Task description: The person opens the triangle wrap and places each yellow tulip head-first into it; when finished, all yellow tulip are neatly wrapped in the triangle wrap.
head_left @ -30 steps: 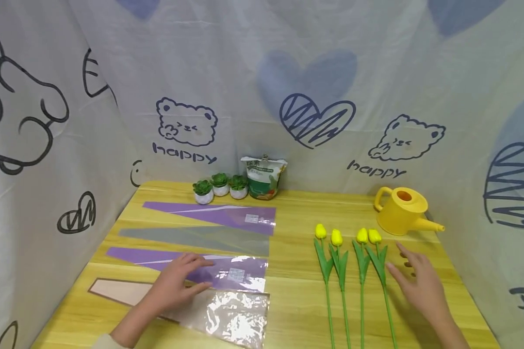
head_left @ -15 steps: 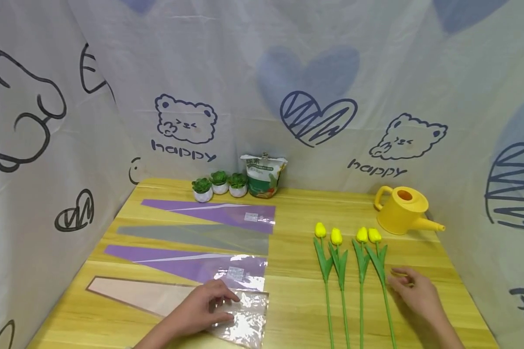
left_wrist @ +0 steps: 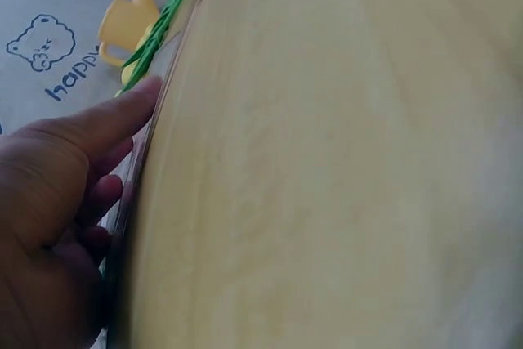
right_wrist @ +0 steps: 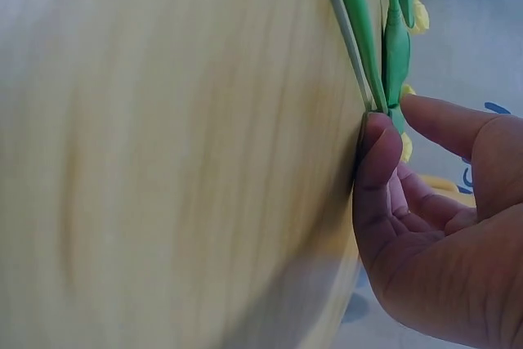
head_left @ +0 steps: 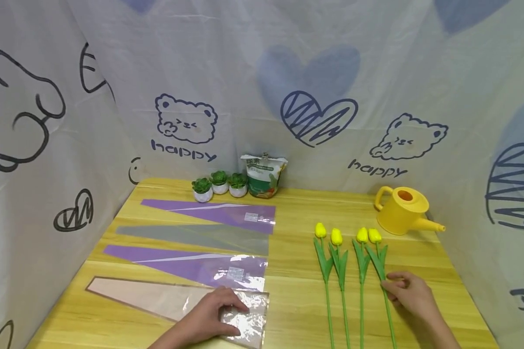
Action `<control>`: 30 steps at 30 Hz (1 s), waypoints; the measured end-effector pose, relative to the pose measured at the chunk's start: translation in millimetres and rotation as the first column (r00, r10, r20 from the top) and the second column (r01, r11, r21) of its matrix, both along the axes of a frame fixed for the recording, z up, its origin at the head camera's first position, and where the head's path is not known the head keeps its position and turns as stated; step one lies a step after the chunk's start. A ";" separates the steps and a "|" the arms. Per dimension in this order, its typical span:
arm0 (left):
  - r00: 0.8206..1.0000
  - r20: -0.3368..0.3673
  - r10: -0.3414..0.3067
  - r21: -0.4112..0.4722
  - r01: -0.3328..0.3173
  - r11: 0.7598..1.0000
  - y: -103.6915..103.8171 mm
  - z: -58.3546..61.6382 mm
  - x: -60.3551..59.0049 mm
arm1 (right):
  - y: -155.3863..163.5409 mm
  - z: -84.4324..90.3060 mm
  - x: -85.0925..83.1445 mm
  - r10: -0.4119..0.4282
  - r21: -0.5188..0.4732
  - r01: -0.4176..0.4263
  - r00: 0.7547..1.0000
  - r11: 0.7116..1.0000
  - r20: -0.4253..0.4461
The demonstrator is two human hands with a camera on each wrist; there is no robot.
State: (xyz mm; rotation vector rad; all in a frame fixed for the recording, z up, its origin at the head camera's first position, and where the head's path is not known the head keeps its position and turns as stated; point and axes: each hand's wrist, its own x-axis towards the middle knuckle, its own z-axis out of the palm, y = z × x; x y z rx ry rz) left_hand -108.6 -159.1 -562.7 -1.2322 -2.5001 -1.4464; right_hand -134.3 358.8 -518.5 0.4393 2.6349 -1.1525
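Left hand (head_left: 211, 315), loosely spread, rests on a glossy sleeve (head_left: 168, 295); right hand (head_left: 412, 294) seemingly pinches a slim stem (head_left: 389, 315).

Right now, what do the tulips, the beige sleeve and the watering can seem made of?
Tulips: probably artificial, likely plastic, satin; uniform colours, repeated shapes.
Beige sleeve: likely thin, glossy plastic film; bright, crinkled glare.
Watering can: likely moulded plastic, smooth; even yellow, soft highlights.

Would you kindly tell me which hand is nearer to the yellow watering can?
Right: the right hand is in front of the yellow watering can, at the rightmost yellow tulip; the left hand is farther left, at the beige sleeve.
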 end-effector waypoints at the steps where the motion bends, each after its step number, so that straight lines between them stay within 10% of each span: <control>1: 1.000 0.002 0.008 0.001 -0.008 1.000 0.4 -1.4 0.6 | 0.2 -0.4 0.2 0.001 0.000 -0.001 1.000 1.000 0.005; 17: 0.969 0.191 0.155 0.004 -0.159 0.987 4.6 -5.7 4.7 | 3.9 -7.1 -3.2 0.000 -0.009 0.000 1.000 1.000 0.013; 30: 0.978 0.092 0.189 0.052 -0.194 0.980 5.2 -8.2 6.3 | 3.5 -10.4 -6.0 -0.056 -0.076 0.059 0.998 0.995 0.038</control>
